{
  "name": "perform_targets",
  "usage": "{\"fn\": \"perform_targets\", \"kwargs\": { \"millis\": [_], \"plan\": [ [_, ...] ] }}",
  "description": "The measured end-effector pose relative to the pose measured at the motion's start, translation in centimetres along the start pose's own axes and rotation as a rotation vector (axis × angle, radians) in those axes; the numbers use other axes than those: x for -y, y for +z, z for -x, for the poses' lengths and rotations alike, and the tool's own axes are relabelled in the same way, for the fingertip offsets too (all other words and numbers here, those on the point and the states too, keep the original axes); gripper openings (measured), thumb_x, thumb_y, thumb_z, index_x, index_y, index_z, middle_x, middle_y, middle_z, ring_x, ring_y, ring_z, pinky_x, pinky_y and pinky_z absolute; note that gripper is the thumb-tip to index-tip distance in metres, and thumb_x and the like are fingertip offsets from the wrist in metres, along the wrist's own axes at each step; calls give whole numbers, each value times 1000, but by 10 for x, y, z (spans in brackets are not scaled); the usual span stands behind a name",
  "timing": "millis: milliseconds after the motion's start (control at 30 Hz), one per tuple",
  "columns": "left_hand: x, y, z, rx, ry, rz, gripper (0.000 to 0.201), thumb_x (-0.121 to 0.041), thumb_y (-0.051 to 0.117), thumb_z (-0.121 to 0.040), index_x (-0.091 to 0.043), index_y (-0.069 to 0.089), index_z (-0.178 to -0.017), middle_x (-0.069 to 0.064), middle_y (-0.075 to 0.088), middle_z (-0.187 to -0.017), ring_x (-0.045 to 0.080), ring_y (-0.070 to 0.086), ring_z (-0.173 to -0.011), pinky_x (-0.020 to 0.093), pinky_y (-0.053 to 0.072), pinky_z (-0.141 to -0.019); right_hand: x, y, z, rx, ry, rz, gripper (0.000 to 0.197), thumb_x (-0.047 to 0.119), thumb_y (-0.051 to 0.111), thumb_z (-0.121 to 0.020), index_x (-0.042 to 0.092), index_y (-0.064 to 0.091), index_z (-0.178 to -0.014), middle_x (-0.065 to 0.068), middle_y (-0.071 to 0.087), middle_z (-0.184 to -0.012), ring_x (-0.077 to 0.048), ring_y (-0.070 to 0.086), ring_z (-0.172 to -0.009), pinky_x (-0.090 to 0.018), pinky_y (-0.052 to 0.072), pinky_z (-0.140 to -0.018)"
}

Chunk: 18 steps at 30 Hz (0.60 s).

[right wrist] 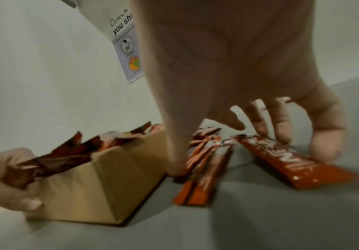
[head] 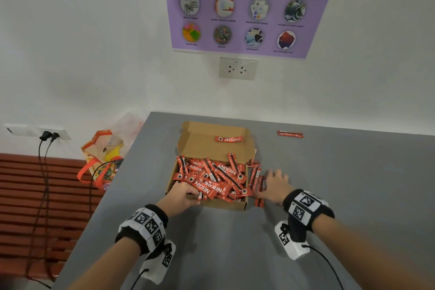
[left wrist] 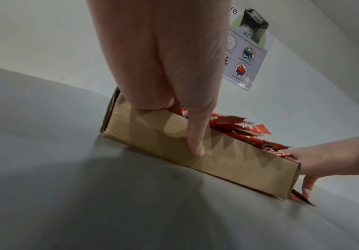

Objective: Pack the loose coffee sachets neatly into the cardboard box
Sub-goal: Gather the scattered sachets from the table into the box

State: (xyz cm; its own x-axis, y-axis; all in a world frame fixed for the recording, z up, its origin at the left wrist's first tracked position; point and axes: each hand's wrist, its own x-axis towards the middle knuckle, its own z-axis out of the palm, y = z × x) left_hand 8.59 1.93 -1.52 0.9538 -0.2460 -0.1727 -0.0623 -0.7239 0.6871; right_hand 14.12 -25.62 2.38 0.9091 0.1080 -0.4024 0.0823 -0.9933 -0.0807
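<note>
Sachets heaped in box, more loose beside it

Shopping bag [head: 103, 158] sits off the grey table's [head: 329, 183] left edge. Left hand [head: 182, 195] grips the cardboard box [head: 226, 206] at its near-left corner, thumb down the front wall, fingers curled inside among piled coffee sachets [head: 211, 179]. Just right of the box lie loose sachets [head: 257, 181]; the right hand [head: 277, 185] spreads over them, fingertips touching, gripping nothing. One stray sachet [head: 290, 134] lies far right.

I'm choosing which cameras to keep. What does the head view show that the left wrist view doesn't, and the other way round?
Only the head view: a stray sachet far back on the table, one sachet on the lid, the wall socket.
Only the left wrist: the left hand's thumb pressing the cardboard box front wall.
Both: box, heaped sachets, both hands, poster.
</note>
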Motion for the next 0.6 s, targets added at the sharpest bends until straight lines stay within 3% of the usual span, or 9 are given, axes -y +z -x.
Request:
{"fn": "perform_targets", "kwargs": {
  "millis": [100, 200, 300, 400, 467, 533, 600],
  "plan": [
    [-1, -1, 1, 7, 12, 13, 26, -13, 71, -80, -33, 62, -67, -20, 58, -85, 7, 53, -95, 13, 35, -82, 12, 6, -2, -59, -19, -148, 64, 36, 61, -88, 2, 32, -133, -16, 37, -129, -31, 41, -122, -35, 36, -102],
    [-1, 0, 1, 1, 15, 5, 32, -12, 71, -80, -37, 57, -64, -21, 57, -84, 7, 52, -94, 16, 35, -83, 18, 10, -3, -60, -36, -277, 41, 12, 54, -92, 2, 39, -128, -18, 40, -126, -33, 54, -113, -30, 43, -92],
    [-1, -1, 1, 2, 8, 1, 33, -12, 71, -80, -35, 57, -62, -19, 57, -82, 6, 52, -91, 18, 36, -83, 21, 10, 0, -67, -45, -255, 32, 6, 53, -90, 1, 43, -121, -19, 44, -124, -34, 55, -110, -33, 44, -93],
    [-2, -2, 1, 12, 13, 8, 32, -11, 71, -79, -35, 58, -62, -19, 57, -80, 0, 50, -84, 12, 34, -76, 21, 5, 4, -70, -53, -252, 33, 5, 58, -87, 1, 46, -117, -19, 53, -119, -34, 57, -108, -33, 48, -86],
    [-4, -3, 2, 16, 20, 9, 19, -10, 71, -79, -26, 68, -70, -19, 57, -82, -1, 50, -85, 12, 35, -76, 18, -3, 7, -68, -52, -289, 30, 3, 58, -87, 0, 50, -115, -17, 58, -114, -31, 61, -102, -30, 50, -78],
    [-6, -6, 3, 12, 20, 1, 2, -8, 71, -79, -8, 73, -79, -13, 61, -82, 4, 52, -85, 18, 37, -80, 15, -15, 9, -92, -47, -327, 24, 0, 57, -87, 0, 53, -111, -16, 61, -109, -29, 62, -96, -27, 52, -70],
    [-8, -7, 4, 7, 19, 8, 8, -7, 70, -79, 0, 72, -82, -2, 65, -84, 10, 55, -85, 18, 40, -79, 15, -32, 13, -160, -59, -421, 18, 1, 57, -88, 5, 52, -105, -13, 60, -102, -25, 62, -83, -23, 48, -57]
  ]
}}
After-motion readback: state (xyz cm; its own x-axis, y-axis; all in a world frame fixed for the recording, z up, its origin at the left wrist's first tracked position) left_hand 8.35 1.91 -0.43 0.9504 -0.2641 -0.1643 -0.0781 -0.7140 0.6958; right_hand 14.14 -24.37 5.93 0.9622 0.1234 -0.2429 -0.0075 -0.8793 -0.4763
